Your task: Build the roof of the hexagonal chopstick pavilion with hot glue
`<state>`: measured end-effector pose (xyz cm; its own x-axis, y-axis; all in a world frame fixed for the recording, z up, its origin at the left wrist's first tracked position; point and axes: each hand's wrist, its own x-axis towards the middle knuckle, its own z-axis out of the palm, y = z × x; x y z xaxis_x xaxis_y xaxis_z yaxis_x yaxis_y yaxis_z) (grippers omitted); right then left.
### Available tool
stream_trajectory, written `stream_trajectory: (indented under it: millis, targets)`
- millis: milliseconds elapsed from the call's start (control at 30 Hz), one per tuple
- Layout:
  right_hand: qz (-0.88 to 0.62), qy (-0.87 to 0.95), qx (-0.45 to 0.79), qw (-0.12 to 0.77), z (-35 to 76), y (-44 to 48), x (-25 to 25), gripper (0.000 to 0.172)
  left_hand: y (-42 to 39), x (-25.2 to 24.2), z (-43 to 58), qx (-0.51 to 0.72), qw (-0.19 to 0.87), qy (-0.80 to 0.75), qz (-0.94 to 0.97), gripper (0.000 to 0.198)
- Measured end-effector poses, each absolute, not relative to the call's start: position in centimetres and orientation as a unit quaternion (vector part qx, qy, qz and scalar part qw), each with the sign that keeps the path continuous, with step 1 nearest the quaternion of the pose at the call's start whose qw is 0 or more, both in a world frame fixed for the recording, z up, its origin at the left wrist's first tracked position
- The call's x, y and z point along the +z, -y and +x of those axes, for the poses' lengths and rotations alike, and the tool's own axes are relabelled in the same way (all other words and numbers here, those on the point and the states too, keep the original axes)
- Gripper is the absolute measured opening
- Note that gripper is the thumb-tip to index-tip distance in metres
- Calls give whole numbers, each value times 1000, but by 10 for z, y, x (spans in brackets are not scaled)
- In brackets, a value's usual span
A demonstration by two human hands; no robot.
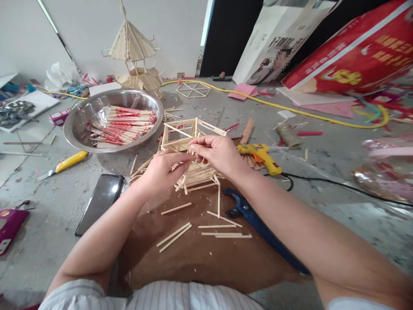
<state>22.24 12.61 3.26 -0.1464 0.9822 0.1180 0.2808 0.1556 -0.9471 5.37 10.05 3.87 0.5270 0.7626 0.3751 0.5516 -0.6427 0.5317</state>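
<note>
A partly built model of thin wooden sticks [196, 176] stands in front of me, with an open frame on top and a sloped tier of close-set sticks below. My right hand [214, 150] is closed at the frame, thumb and fingertips pinching a small stick whose ends are mostly hidden. From the other side my left hand [166, 170] reaches in, its fingers bent against the model near the right fingertips. What lies under the left fingers is largely covered. Several loose sticks [176, 209] lie on the brown board [155, 267] below.
A steel bowl [71, 129] holds packs of red-tipped sticks. Around it are a yellow knife [72, 161], a phone [100, 204], a yellow glue gun [263, 157] and a blue cutter [258, 219]. Behind stand a stick pagoda [130, 45] and a yellow cord [267, 102].
</note>
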Motion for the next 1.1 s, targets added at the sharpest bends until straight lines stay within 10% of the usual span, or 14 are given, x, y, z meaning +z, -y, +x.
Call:
stream_trajectory:
  millis: [1100]
  targets:
    - [-522, 749, 279, 297, 227, -119, 33, 32, -104, 31, 54, 283, 148, -392, 863, 19]
